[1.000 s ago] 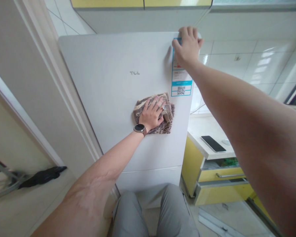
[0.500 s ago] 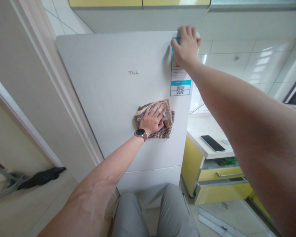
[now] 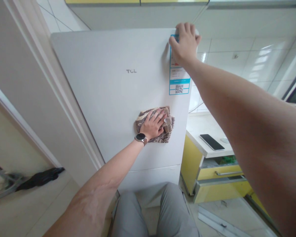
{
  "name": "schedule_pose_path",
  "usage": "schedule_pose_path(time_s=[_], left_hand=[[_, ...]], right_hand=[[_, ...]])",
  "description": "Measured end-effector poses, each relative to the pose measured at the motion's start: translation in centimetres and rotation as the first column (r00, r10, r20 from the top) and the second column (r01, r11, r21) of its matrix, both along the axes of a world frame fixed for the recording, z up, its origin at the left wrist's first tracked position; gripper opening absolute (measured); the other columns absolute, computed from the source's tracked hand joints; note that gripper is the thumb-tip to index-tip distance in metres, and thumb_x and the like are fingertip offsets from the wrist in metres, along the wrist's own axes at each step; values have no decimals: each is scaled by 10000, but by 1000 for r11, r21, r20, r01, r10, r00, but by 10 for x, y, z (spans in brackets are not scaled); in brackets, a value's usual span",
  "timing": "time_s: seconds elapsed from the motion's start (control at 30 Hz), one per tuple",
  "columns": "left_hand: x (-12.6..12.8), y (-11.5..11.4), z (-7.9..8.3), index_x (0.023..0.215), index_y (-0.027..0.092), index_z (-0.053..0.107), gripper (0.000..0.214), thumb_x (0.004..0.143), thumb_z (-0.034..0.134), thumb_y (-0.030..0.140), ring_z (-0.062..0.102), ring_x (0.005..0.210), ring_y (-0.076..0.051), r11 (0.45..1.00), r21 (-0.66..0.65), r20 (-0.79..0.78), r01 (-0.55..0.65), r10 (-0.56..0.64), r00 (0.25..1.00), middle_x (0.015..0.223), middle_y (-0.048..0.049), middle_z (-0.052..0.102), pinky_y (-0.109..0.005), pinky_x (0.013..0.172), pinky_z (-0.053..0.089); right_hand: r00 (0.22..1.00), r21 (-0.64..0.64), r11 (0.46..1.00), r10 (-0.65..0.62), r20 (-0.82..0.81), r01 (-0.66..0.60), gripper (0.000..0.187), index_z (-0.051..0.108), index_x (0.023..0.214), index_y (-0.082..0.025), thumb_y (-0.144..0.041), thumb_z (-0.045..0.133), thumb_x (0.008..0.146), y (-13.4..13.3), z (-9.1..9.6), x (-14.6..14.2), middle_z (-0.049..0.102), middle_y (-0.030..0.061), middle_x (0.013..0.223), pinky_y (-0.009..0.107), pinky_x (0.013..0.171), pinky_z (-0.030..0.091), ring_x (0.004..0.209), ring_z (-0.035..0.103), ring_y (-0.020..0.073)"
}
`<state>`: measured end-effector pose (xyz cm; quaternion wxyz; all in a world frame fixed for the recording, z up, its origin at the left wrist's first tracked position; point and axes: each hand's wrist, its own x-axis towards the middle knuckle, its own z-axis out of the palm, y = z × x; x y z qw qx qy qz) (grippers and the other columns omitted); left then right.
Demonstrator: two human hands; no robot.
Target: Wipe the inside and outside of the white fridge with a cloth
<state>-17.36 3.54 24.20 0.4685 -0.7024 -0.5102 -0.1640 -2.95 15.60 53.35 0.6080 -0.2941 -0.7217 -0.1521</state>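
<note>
My left hand [image 3: 153, 126] lies flat with its fingers stretched out, pressing a brown patterned cloth [image 3: 166, 136] against the white refrigerator door [image 3: 101, 89]. Folds of the cloth bunch up beside the fingertips, and a small white tag shows there. Up at the door's top right corner, my right hand [image 3: 186, 44] is wrapped over the edge, thumb on the front; the far fingertips are hidden. Under that hand runs a blue-and-white label [image 3: 179, 80] with a square code, partly covered by the hand.
Yellow upper cabinets [image 3: 172, 1] hang above the refrigerator. To the right, a phone [image 3: 212, 142] lies on a white counter [image 3: 199, 123] over yellow drawers [image 3: 222, 191]. A door frame [image 3: 49, 89] stands close on the left. A black bag [image 3: 40, 179] lies on the floor.
My left hand and the cloth have slid slightly down the door. My right hand keeps its place on the top corner. The whole view has shifted a little.
</note>
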Motion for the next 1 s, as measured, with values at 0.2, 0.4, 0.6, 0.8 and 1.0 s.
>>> schedule_pose_path(time_s=[0.2, 0.4, 0.6, 0.8, 1.0], left_hand=[[3, -1, -17, 1621, 145, 443, 675, 978, 536, 330, 272, 1592, -329, 998, -55, -6, 7, -7, 1000, 1685, -116, 354, -569, 1326, 162], [9, -6, -43, 1633, 145, 420, 676, 990, 515, 332, 281, 1590, -321, 989, -145, -32, 8, -12, 999, 1695, -122, 327, -564, 1318, 208], [13, -9, -81, 1630, 185, 428, 649, 1005, 481, 349, 261, 1599, -301, 949, -314, -86, 7, -36, 996, 1701, -99, 332, -534, 1324, 212], [12, -6, -140, 1576, 163, 500, 625, 971, 522, 317, 309, 1581, -289, 912, -405, -237, 62, -170, 956, 1675, -119, 388, -505, 1299, 306], [12, -5, -161, 1434, 269, 663, 512, 963, 461, 258, 359, 1561, -224, 911, -408, -450, 67, -264, 853, 1618, -26, 493, -417, 1276, 372]], right_hand=[[1000, -8, 1000, -6, 11, 6, 354, 557, 1246, -213, -337, 437, 937, 1, 1, -1, 577, 86, 1394, 538, 1119, 311, 1361, 427, 280], [1000, -6, 1000, 8, 6, -8, 297, 541, 1209, -236, -336, 447, 946, 0, 0, 0, 579, 73, 1386, 515, 1118, 308, 1355, 433, 265], [1000, -9, 1000, -2, 7, 2, 293, 532, 1215, -236, -335, 454, 950, 0, 0, -1, 570, 68, 1398, 515, 1117, 304, 1368, 420, 265], [1000, 25, 999, -20, -18, 21, 373, 541, 1245, -251, -361, 433, 905, 4, -2, -3, 577, 62, 1403, 524, 1111, 305, 1345, 417, 259], [998, 33, 998, 54, -43, -52, 210, 468, 1082, -398, -474, 400, 898, 3, -8, -1, 596, -26, 1376, 518, 1106, 303, 1304, 390, 224]])
